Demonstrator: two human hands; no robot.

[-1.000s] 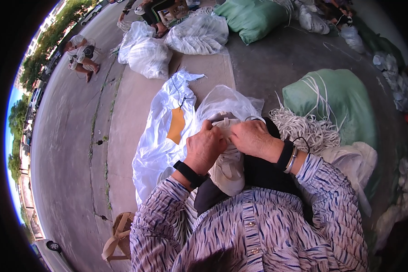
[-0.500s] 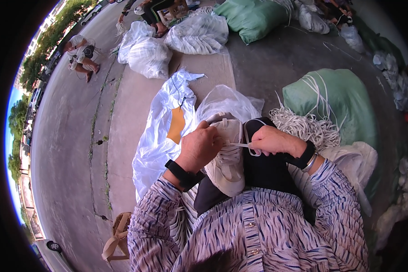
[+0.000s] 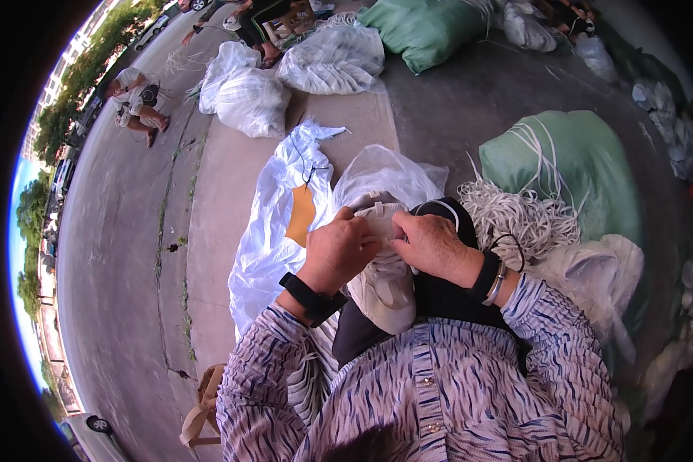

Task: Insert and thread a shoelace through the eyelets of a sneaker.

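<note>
A white sneaker rests on my lap with its toe toward me and its tongue pointing away. My left hand is closed at the shoe's left side, its fingertips pinching at the eyelet edge. From the other side, my right hand is closed over the lacing area, thumb and fingers together on a white shoelace. Part of that lace loops up behind the right hand. Both hands nearly meet over the shoe, so the fingertips and the lace between them are partly hidden.
A heap of white laces lies at my right against a green sack. White plastic sheeting and an orange-yellow piece lie on my left. Filled clear bags stand farther off. A seated person is at far left.
My right hand has moved left from beside the shoe onto its lacing area, next to my left hand. The lace stretched between the hands is no longer visible. My left hand has barely moved.
</note>
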